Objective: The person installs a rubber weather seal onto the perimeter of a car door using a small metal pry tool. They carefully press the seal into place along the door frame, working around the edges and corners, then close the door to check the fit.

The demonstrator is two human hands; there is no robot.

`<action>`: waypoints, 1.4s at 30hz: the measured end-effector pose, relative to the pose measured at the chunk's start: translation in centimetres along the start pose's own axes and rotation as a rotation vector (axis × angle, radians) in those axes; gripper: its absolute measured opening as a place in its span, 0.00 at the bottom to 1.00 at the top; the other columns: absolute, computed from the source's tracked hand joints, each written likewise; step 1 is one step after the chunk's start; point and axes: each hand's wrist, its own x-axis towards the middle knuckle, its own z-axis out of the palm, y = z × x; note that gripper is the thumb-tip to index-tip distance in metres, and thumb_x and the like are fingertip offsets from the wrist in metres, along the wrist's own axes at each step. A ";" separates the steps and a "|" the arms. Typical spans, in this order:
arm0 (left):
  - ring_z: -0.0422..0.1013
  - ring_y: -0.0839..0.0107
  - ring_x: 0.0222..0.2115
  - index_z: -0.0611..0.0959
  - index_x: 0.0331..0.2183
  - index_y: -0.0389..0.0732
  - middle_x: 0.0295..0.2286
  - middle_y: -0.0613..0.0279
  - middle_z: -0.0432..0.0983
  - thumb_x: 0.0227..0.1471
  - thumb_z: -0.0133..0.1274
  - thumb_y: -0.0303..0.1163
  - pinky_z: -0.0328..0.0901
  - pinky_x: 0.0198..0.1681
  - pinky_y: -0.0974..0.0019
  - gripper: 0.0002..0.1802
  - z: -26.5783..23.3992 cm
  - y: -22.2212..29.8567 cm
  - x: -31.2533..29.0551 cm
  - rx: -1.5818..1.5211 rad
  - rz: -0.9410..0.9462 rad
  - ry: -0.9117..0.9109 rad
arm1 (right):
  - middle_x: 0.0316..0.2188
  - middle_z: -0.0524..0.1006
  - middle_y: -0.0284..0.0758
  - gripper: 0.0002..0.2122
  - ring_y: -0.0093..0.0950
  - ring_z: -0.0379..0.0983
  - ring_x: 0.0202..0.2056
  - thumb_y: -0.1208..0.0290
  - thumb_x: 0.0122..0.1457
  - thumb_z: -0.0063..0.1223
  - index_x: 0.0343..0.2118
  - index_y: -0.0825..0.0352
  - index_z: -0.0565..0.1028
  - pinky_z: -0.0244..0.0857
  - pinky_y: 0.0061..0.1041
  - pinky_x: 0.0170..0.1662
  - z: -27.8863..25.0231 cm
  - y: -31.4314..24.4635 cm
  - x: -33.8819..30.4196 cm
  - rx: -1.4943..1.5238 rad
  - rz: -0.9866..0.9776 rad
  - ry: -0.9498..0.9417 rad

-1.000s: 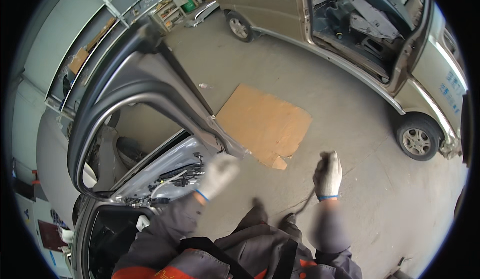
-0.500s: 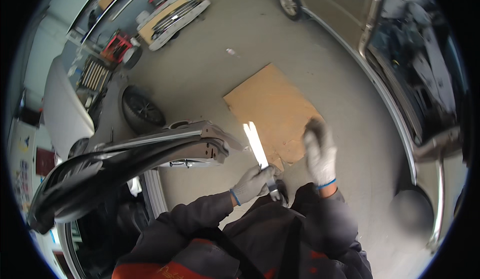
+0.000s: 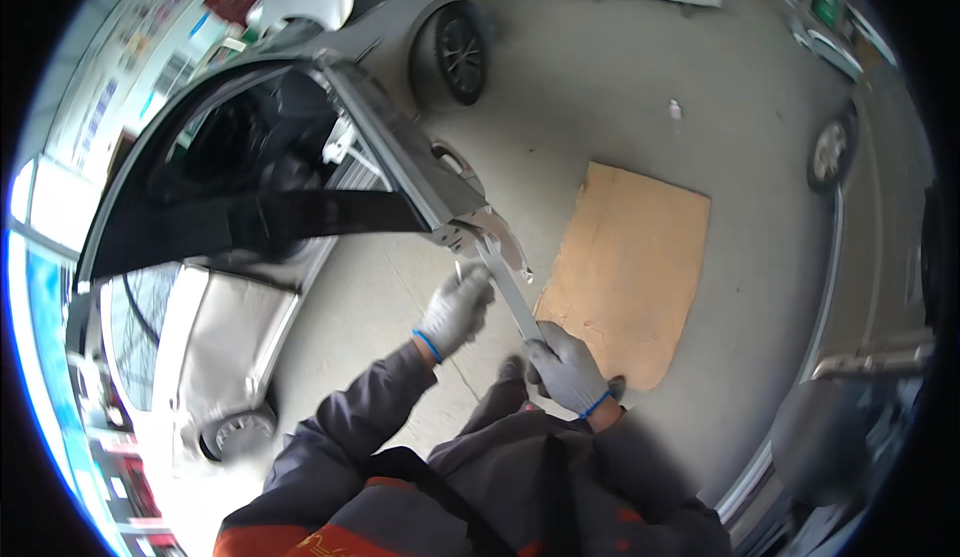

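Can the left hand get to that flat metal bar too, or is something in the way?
Probably yes: the left hand is close beside the flat metal bar, with nothing visible between them. The right hand grips its lower end, leaving the middle free.

Your 2 forearms reach forward and slant in toward each other. Your gloved left grip is slightly farther out, its fingers curled in. Your gloved right grip sits nearer your body, fingers closed, the forearm behind it partly blurred.
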 end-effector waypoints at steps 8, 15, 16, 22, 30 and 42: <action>0.59 0.83 0.12 0.75 0.54 0.41 0.29 0.67 0.72 0.64 0.47 0.34 0.55 0.13 0.75 0.19 0.1 1.6 0.5 -0.175 0.153 0.202 | 0.18 0.71 0.28 0.08 0.17 0.65 0.17 0.72 0.66 0.49 0.44 0.67 0.76 0.61 0.21 0.20 -0.7 -1.8 3.2 0.018 0.090 -0.112; 0.60 0.85 0.14 0.70 0.62 0.40 0.33 0.65 0.75 0.65 0.46 0.35 0.59 0.16 0.77 0.25 0.6 0.5 1.8 -0.111 0.263 0.279 | 0.20 0.71 0.27 0.09 0.16 0.66 0.19 0.70 0.67 0.48 0.46 0.66 0.75 0.61 0.21 0.20 -1.1 -3.3 4.4 -0.088 0.096 -0.105; 0.60 0.85 0.14 0.70 0.62 0.40 0.32 0.66 0.75 0.65 0.46 0.34 0.59 0.15 0.77 0.25 0.7 0.5 2.0 -0.119 0.263 0.277 | 0.20 0.71 0.27 0.10 0.15 0.65 0.18 0.70 0.67 0.48 0.47 0.66 0.75 0.60 0.20 0.20 -1.2 -3.9 4.4 -0.104 0.112 -0.108; 0.61 0.84 0.15 0.65 0.64 0.38 0.33 0.65 0.76 0.63 0.48 0.30 0.61 0.17 0.76 0.29 1.4 1.4 2.3 -0.123 0.280 0.325 | 0.20 0.72 0.27 0.12 0.15 0.64 0.18 0.72 0.67 0.48 0.50 0.66 0.76 0.61 0.19 0.21 -1.5 -4.4 5.0 -0.112 0.079 -0.157; 0.63 0.84 0.19 0.67 0.63 0.39 0.33 0.66 0.76 0.62 0.49 0.30 0.61 0.20 0.76 0.29 2.7 1.1 2.1 -0.204 0.265 0.456 | 0.21 0.73 0.29 0.12 0.16 0.66 0.19 0.73 0.67 0.48 0.50 0.68 0.76 0.62 0.19 0.22 -4.7 -5.4 7.2 -0.072 0.180 -0.339; 0.59 0.85 0.15 0.64 0.65 0.40 0.35 0.62 0.82 0.62 0.45 0.28 0.60 0.17 0.78 0.31 6.5 1.9 2.7 -0.290 0.307 0.664 | 0.20 0.74 0.30 0.06 0.16 0.68 0.18 0.70 0.70 0.46 0.40 0.67 0.72 0.64 0.18 0.21 -7.9 -6.0 10.0 -0.095 0.206 -0.600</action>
